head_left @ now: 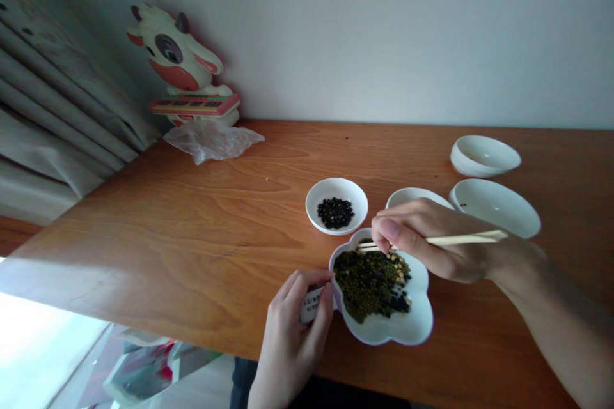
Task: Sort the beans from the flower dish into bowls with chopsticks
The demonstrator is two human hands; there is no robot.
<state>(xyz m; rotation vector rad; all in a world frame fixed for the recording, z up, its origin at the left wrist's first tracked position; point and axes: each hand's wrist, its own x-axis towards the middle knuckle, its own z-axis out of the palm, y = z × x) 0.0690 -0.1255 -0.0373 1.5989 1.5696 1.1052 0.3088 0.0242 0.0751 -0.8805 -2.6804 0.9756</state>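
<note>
Chopsticks point(463, 239), pale wood, seen from the head view: right hand point(422, 236) is pinching them between thumb and curled fingers, their long axis running nearly level across the view, tips pointing left over the upper lobe of the flower dish point(417, 330). Mixed beans point(371, 284), green, black and yellow, are filling the dish's middle, and the tips are hovering at their upper edge. Right hand is the nearer one to those tips; the dish is sitting just below and left of it.

Left hand point(292, 339) is closing its fingers and thumb around a printed packet point(311, 305), just beside the dish's left rim; whether it is touching the rim, I cannot tell.

Ahead of left hand, a round bowl point(336, 186) is holding black beans point(336, 213). Beyond right hand, a third bowl point(416, 195) is partly hiding behind the knuckles, and two more bowls point(496, 208) point(484, 154) are resting farther right. All are standing on a wooden table point(167, 223). Well ahead and left of the hands, a plastic bag point(211, 144) is lying before a cow figure point(175, 57).
</note>
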